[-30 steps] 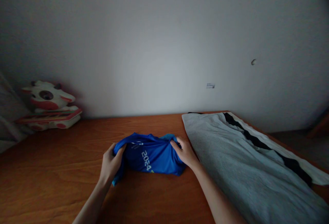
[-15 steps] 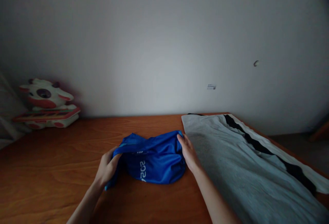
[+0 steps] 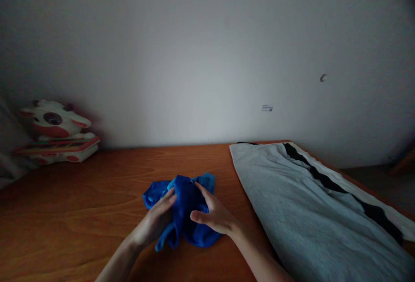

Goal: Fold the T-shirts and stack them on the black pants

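A shiny blue shirt (image 3: pixel 184 200) with lighter blue edges lies crumpled into a heap on the wooden tabletop (image 3: pixel 97 213). From its left side my left hand (image 3: pixel 158 218) presses into the folds, fingers closed on the cloth. My right hand (image 3: pixel 215 215) cups the heap from the right, its thumb in front and its fingers over the top. Some fingertips of both hands are lost in the fabric. The shirt's white print is hidden in the folds.
Spread out on the right lies a grey garment (image 3: pixel 269 187) with a black and white band along its far side. A cow-shaped toy keyboard (image 3: pixel 61 133) stands at the back left. The pale wall (image 3: pixel 194 79) rises behind the tabletop.
My hands have come closer together, bunching the shirt that was stretched out between them. The white print has gone from sight. The grey garment and the toy stay put.
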`<state>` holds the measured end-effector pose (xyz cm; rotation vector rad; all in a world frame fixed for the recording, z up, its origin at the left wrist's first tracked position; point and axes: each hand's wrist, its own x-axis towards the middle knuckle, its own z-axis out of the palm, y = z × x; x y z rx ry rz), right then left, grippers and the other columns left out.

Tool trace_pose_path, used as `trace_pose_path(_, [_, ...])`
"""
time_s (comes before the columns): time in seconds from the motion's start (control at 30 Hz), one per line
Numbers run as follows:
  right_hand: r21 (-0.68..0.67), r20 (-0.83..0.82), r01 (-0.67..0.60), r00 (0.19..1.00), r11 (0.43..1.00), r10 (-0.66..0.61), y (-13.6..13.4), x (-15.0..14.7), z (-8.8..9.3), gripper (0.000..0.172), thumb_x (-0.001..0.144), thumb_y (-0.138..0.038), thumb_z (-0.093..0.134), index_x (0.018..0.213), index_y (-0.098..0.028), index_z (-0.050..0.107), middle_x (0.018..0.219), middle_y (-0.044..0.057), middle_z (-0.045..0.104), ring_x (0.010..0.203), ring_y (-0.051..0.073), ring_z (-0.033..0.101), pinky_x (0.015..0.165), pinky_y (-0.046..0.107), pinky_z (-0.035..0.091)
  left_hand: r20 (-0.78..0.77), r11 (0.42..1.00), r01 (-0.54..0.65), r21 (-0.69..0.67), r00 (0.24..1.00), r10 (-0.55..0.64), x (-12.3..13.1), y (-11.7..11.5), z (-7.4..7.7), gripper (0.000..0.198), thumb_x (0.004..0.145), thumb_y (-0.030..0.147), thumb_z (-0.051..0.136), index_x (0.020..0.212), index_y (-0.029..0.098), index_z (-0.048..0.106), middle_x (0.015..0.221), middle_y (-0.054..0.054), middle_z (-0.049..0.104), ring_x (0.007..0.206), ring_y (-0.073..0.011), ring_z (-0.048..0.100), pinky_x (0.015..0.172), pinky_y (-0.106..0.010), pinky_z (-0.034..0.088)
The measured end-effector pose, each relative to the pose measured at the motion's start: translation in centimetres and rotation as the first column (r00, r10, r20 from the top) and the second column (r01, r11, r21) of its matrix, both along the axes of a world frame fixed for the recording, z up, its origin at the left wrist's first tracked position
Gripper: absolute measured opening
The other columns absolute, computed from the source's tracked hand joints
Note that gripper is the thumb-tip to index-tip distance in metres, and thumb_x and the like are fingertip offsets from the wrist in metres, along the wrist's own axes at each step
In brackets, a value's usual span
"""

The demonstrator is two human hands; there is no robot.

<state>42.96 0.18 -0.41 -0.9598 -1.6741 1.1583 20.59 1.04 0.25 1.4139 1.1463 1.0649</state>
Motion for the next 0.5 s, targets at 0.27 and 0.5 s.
trace_pose_path(0.27, [-0.011, -0.039, 0.164, 0.986, 0.986, -0.164, 1.2, -1.4, -1.3, 0.030, 0.082, -0.040, 0.069, 0.106, -0.022, 0.072, 0.105, 0.007, 0.077, 0.100, 0.029, 0.070, 0.093, 0.044, 0.052, 0.153, 0.997, 0.030, 0.077, 0.987, -0.042, 0.0, 0.1, 0.6, 0.046, 0.080, 0.062, 0.064, 0.090, 0.020, 0.078, 0.101, -0.012, 0.078, 0.103, -0.0306, 0.070, 0.099, -0.046, 0.053])
trace_pose_path(0.5, [-0.151, -0.299, 0.056, 0.949, 0.987, -0.099, 1.0, 0.5, -0.7, 0.033, 0.064, -0.026, 0.066, 0.096, -0.025, 0.073, 0.092, 0.001, 0.076, 0.089, 0.025, 0.069, 0.081, 0.035, 0.054, -0.171, 0.944, -0.212, 0.251, 0.951, 0.259, -0.6, 0.9, 1.4, 0.048, 0.080, 0.063, 0.060, 0.097, 0.020, 0.073, 0.096, -0.009, 0.078, 0.096, -0.0286, 0.071, 0.088, -0.038, 0.055])
